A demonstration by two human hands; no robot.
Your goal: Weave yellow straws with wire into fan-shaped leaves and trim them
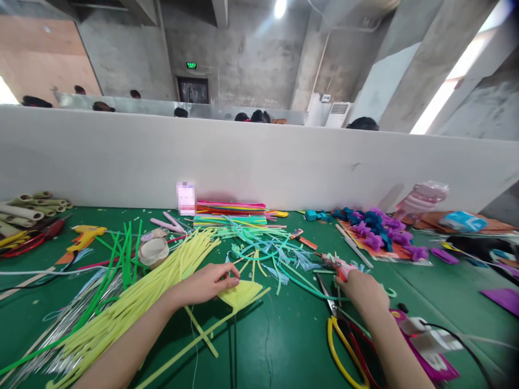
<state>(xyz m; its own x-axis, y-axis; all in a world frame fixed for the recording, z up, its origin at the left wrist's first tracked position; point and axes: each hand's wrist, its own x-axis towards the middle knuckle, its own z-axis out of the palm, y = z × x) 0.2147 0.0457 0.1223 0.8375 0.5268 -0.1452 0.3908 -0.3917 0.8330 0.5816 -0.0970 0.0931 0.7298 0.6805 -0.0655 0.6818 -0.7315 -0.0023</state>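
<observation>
Nearest: one pair of scissors (333, 325), beside right forearm. One yellow leaf shape (245, 294) over green table (300, 351), centre; looks light, soft, bendable, easily crushed; best pinched by stem. Right hand (360, 294) fisted around pink-and-orange object (344, 268). Left hand (214, 282) half-curled at leaf's edge; can't tell if gripping. Farther: one yellow glue gun (86, 235), one pink bottle (425, 199).

Single view from wearer's head, wide, facing forward and down across green surface (300, 351). Left hand (214, 281) and right hand (363, 294) close, either side of centre. White partition (243, 156) spans far edge; concrete wall (243, 54), exit sign (192, 65) farther.
</observation>
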